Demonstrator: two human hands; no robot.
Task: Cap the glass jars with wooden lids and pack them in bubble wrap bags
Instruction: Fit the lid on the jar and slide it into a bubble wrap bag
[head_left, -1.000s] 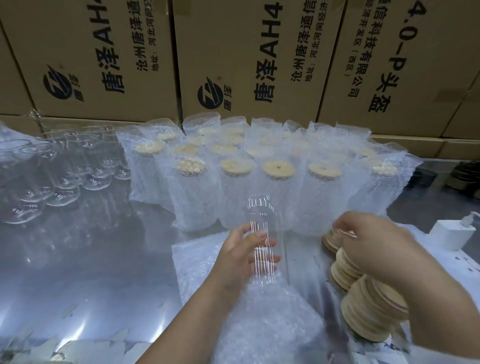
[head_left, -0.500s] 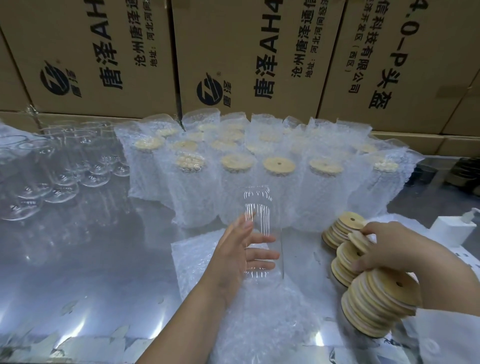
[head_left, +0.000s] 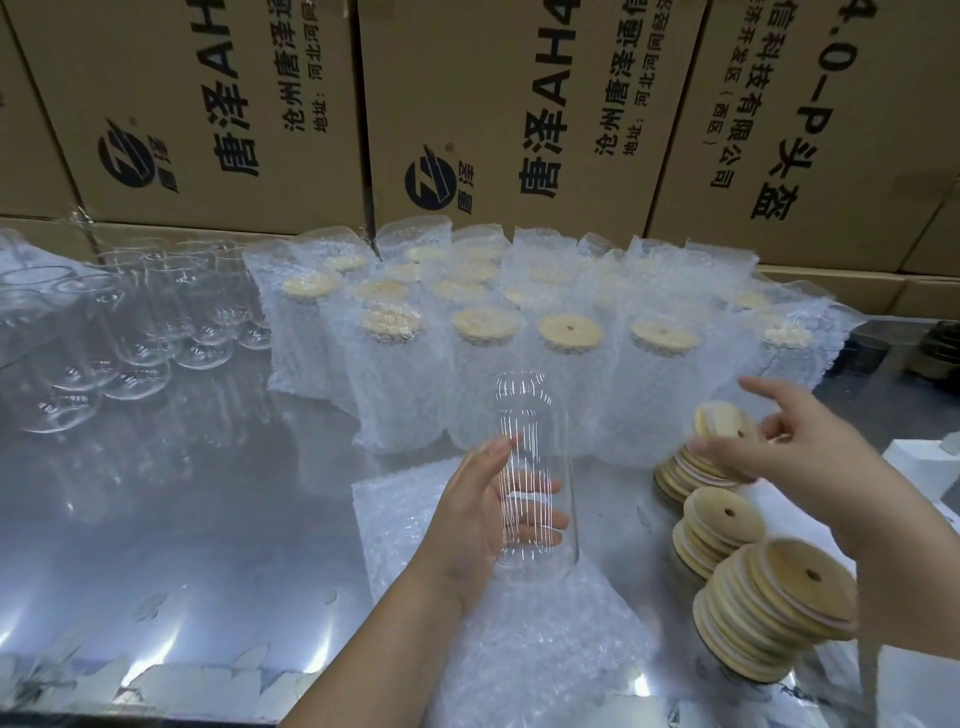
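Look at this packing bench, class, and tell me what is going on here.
A person is packing jars. The left hand grips an uncapped glass jar, upright on a pile of flat bubble wrap bags. The right hand pinches one wooden lid just above the lid stacks on the right, not yet on the jar. Behind stand rows of capped jars already in bags; bare jars wait at the far left.

Shiny, reflective table (head_left: 182, 519) crowded with packing stock.
Empty glass jars (head_left: 135, 332) stand clustered at the far left. Rows of bagged jars (head_left: 405, 389) with lids on fill the back centre. A flat pile of bubble wrap bags (head_left: 405, 525) lies at the front, with leaning stacks of wooden lids (head_left: 769, 613) to its right, near a white block (head_left: 914, 462).
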